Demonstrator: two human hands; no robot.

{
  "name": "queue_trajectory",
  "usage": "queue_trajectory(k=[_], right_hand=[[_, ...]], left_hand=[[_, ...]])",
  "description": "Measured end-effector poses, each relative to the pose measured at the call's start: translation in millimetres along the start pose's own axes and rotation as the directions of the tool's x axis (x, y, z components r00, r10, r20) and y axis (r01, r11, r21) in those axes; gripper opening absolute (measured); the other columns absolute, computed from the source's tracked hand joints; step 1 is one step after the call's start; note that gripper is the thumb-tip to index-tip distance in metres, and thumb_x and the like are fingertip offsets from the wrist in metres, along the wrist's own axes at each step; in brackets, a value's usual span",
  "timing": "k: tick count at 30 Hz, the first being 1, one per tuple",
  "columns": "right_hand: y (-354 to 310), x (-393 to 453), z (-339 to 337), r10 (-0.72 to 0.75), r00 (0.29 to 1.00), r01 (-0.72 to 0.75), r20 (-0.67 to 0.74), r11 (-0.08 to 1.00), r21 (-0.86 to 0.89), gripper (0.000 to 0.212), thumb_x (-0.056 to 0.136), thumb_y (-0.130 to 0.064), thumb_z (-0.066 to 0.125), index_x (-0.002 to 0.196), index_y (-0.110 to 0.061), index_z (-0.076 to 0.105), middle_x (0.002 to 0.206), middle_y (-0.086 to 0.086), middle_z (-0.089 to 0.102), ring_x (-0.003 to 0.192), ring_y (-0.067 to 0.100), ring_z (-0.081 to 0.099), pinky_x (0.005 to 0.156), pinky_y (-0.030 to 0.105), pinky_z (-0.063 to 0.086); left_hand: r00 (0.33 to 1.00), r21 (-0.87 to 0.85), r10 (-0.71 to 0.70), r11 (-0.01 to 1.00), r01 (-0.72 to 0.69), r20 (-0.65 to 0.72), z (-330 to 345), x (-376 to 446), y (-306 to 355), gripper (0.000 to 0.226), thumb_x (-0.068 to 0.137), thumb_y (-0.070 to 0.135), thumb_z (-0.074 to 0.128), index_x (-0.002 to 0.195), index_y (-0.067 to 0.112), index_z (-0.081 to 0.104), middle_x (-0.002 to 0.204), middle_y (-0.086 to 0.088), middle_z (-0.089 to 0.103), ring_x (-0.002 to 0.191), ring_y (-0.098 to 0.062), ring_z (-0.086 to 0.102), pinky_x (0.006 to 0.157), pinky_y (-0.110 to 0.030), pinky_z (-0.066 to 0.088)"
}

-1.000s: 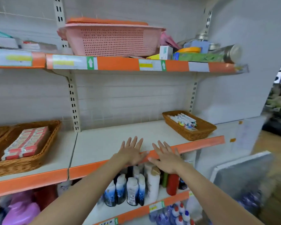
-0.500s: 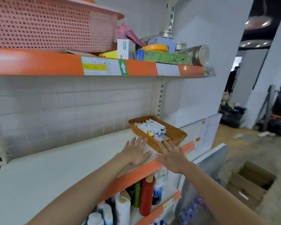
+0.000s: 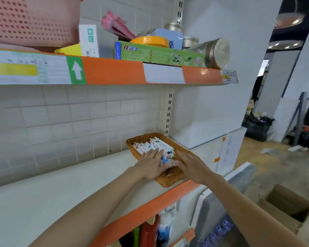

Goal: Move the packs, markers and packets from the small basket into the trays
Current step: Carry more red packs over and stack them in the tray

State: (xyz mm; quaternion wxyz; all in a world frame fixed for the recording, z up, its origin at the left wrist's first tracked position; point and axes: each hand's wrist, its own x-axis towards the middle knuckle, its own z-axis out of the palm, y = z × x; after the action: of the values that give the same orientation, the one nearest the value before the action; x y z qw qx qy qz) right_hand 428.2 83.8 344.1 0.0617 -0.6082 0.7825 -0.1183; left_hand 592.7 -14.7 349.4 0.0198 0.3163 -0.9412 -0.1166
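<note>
A brown wicker tray point(image 3: 169, 180) stands at the right end of the white middle shelf point(image 3: 64, 196). Inside it lie several white markers point(image 3: 154, 145) with coloured caps. My left hand point(image 3: 150, 165) lies flat over the tray's near left side, fingers straight, touching the markers. My right hand point(image 3: 190, 164) reaches over the tray's right rim with straight fingers and holds nothing. The pink perforated basket point(image 3: 29, 22) sits on the top shelf at the upper left.
On the top shelf lie a white box point(image 3: 89, 41), a green box point(image 3: 161, 54), a yellow lid and a metal-lidded jar point(image 3: 212, 52). Bottles stand on the shelf below point(image 3: 157, 230). An open cardboard box point(image 3: 289, 205) sits on the floor at right.
The view has swung right, towards the wicker tray. Both hands moved forward from above the shelf's orange edge onto the tray, the left now on the markers.
</note>
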Motion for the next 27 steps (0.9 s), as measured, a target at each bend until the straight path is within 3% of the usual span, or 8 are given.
queue_trajectory(k=[2,4,5,7,12,17,23,27], right_hand=[[6,14,-6,-0.051,0.999,0.049,0.014,0.994,0.093,0.046,0.104,-0.04,0.03,0.144,-0.017,0.038,0.147,0.002,0.041,0.136,0.02,0.036,0.111,0.034,0.029],[14,28,-7,-0.068,0.997,0.064,0.03,0.99,0.126,0.029,0.105,-0.035,0.033,0.112,-0.02,0.057,0.115,0.001,0.059,0.113,0.021,0.052,0.091,0.032,0.038],[16,33,-8,-0.076,0.996,0.07,0.043,0.99,0.121,0.027,0.104,-0.033,0.034,0.093,-0.02,0.055,0.096,-0.001,0.057,0.099,0.021,0.053,0.081,0.032,0.037],[19,41,-11,-0.083,0.993,0.074,0.08,0.991,0.115,0.03,0.104,-0.03,0.037,0.081,-0.014,0.05,0.082,0.002,0.051,0.084,0.02,0.05,0.07,0.032,0.034],[24,59,-9,-0.08,0.977,0.068,0.197,0.995,0.068,0.039,0.1,-0.028,0.042,0.098,0.003,0.064,0.099,0.018,0.064,0.082,0.02,0.052,0.076,0.035,0.043],[27,74,-4,-0.004,0.972,-0.001,0.237,1.0,0.021,0.036,0.097,-0.026,0.046,0.088,0.003,0.065,0.088,0.022,0.061,0.073,0.018,0.048,0.068,0.031,0.037],[26,76,-9,0.002,0.955,0.007,0.296,0.999,-0.031,0.026,0.095,-0.012,0.048,0.106,-0.015,0.072,0.099,-0.005,0.063,0.089,0.011,0.054,0.077,0.023,0.039],[26,76,-10,0.021,0.954,-0.003,0.298,0.998,-0.061,0.022,0.092,-0.012,0.055,0.105,-0.012,0.072,0.111,0.001,0.067,0.091,0.011,0.053,0.08,0.024,0.043]], left_hand=[[1.0,-0.005,0.024,1.0,-0.024,-0.02,-5,13,2,0.069,0.101,0.052,0.026,0.154,0.015,0.006,0.161,-0.007,0.003,0.148,-0.022,0.002,0.119,-0.034,0.002],[0.998,-0.054,0.046,0.997,-0.048,-0.031,-7,23,3,0.064,0.101,0.047,0.034,0.151,0.011,0.02,0.156,-0.009,0.022,0.144,-0.025,0.018,0.115,-0.03,0.015],[0.998,-0.079,0.06,0.995,-0.063,-0.032,-7,26,3,0.058,0.1,0.043,0.039,0.148,0.011,0.029,0.148,-0.011,0.033,0.137,-0.026,0.028,0.109,-0.029,0.024],[0.996,-0.104,0.084,0.991,-0.087,-0.028,-5,33,0,0.042,0.099,0.034,0.048,0.135,0.011,0.046,0.129,-0.012,0.048,0.121,-0.026,0.043,0.095,-0.027,0.034],[0.985,-0.116,0.173,0.978,-0.172,-0.008,-5,46,-6,0.022,0.093,0.019,0.057,0.113,0.012,0.064,0.113,-0.009,0.057,0.104,-0.021,0.053,0.087,-0.028,0.041],[0.969,-0.145,0.243,0.961,-0.235,0.041,-4,58,-12,0.02,0.091,0.015,0.061,0.107,0.011,0.071,0.11,-0.003,0.065,0.101,-0.016,0.057,0.085,-0.025,0.043],[0.941,-0.14,0.311,0.946,-0.293,0.131,1,69,-14,0.03,0.091,0.012,0.059,0.119,0.015,0.068,0.12,0.0,0.065,0.11,-0.015,0.057,0.091,-0.024,0.043],[0.91,-0.164,0.367,0.926,-0.339,0.192,2,74,-14,0.032,0.092,0.007,0.055,0.122,0.013,0.066,0.126,-0.002,0.063,0.113,-0.016,0.055,0.097,-0.028,0.044]])
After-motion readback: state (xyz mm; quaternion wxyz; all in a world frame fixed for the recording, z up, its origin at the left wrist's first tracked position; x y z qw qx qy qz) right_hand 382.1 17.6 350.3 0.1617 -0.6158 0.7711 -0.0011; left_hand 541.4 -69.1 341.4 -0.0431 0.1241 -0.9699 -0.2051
